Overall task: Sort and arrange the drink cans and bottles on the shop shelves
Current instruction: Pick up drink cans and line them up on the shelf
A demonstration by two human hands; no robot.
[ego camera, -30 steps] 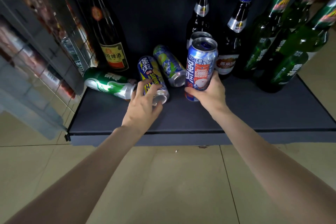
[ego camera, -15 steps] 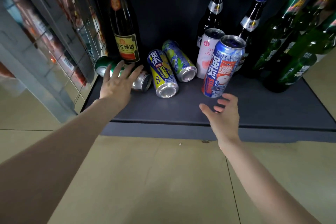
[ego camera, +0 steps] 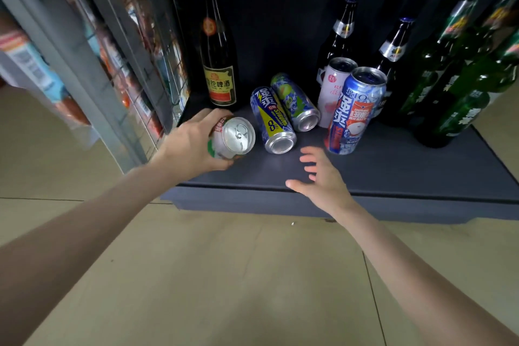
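Since 0.5 s ago, left hand [ego camera: 193, 146] has lifted the green can [ego camera: 231, 139] off the shelf [ego camera: 393, 171], fingers wrapped round its body. Right hand [ego camera: 323, 177] hovers open, empty, near 2 lying cans [ego camera: 276, 121]. Judged: thin, slick, dentable; grip mid-body.

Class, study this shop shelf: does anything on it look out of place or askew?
Yes. Two cans lie on their sides mid-shelf: the blue and yellow can and the green and blue can beside it, while the tall blue can and pink can stand upright. The left hand grips a silver-topped can, tilted.
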